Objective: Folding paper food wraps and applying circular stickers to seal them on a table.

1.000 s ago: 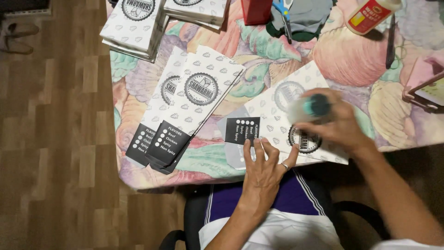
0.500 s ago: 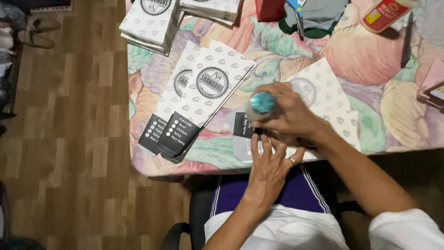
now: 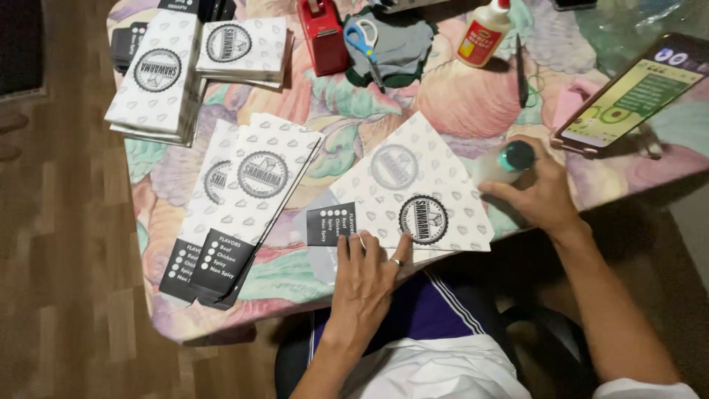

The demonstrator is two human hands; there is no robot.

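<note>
- My left hand lies flat, fingers spread, pressing the near edge of a patterned paper sleeve on the floral table — it grips nothing.
- My right hand is closed around a small glue bottle with a teal cap, held just beside the sleeve's right corner.
- Two more sleeves lie to the left; a phone leans at far right.

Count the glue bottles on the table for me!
2. One glue bottle with a red label stands at the far edge by the scissors; another with a teal cap is in the right hand.
</note>
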